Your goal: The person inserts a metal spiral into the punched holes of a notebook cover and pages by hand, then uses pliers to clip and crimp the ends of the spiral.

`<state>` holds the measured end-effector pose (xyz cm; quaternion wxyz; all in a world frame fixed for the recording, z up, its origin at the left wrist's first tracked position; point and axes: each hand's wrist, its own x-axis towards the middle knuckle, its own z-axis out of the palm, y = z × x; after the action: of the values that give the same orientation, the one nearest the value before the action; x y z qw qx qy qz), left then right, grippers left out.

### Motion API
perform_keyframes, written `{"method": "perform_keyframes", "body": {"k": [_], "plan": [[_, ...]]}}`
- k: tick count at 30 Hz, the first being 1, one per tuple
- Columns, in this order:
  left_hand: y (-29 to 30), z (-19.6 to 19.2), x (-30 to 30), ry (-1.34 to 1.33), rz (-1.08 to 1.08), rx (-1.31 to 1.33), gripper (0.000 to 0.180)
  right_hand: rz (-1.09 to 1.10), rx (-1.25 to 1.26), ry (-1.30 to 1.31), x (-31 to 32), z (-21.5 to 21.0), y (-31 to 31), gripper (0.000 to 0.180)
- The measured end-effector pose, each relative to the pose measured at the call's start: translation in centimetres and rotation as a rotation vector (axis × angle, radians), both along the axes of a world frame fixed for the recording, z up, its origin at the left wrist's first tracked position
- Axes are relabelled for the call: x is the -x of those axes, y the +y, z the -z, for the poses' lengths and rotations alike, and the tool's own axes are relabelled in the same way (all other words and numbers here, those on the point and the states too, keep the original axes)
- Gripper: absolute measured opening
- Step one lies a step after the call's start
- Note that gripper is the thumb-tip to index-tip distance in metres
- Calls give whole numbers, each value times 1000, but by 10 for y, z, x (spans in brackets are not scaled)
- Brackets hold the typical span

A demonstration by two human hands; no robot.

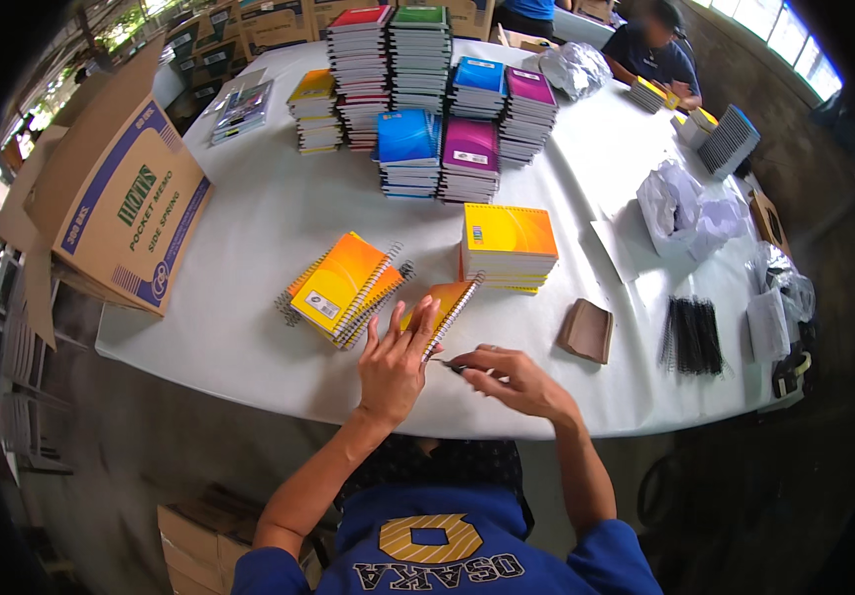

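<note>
My left hand [395, 372] holds an orange-yellow spiral notebook [452, 305] at the near middle of the table, its fingers stretched over the cover. The notebook lies at a slant, with its wire coil toward the right. In my right hand [518, 382] is a small dark hand tool [455, 368] with a thin tip, close to the near end of the coil. My fingers hide most of the tool, so its exact kind does not show. Left of my left hand rests a loose pile of yellow spiral notebooks [333, 283]. A neat yellow notebook stack [510, 248] stands just beyond.
Tall stacks of coloured notebooks [420, 59] rise at the back. An open carton [135, 213] stands at left. To the right are a brown block-like piece [586, 331], black wire coils [692, 335] and crumpled plastic bags [690, 208]. Another person [653, 59] sits at the far right.
</note>
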<state>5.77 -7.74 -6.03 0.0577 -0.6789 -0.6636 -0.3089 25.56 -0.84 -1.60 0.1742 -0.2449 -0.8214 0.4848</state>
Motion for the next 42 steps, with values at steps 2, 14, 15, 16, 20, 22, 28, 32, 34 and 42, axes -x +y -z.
{"method": "perform_keyframes", "body": {"k": [2, 14, 15, 16, 20, 22, 28, 32, 34, 42], "plan": [[4, -13, 12, 39, 2, -8, 66, 87, -28, -93, -13, 4, 18, 27], [52, -66, 149, -1316, 561, 238, 83, 302, -234, 388, 129, -7, 27, 49], [61, -63, 170, -1258, 391, 264, 81, 361, -622, 503, 146, -11, 24, 43], [69, -59, 187, -1192, 221, 286, 80, 362, -620, 510, 160, -8, 19, 43], [94, -40, 210, -1026, 114, 780, 81, 98, -1104, 27, 176, 33, 17, 30], [88, -31, 208, -854, 246, 799, 75, 153, -887, 178, 161, 32, 6, 31], [80, -36, 209, -995, 305, 813, 67, 457, -402, 45, 117, 44, 5, 8], [84, -30, 201, -968, 359, 832, 60, 405, -100, 218, 149, 78, 26, 8], [84, -29, 199, -945, 308, 836, 59, 442, -130, 385, 159, 77, 31, 5], [66, -39, 187, -341, 80, 479, 62, 692, -469, 325, 76, 24, 80, 11]]}}
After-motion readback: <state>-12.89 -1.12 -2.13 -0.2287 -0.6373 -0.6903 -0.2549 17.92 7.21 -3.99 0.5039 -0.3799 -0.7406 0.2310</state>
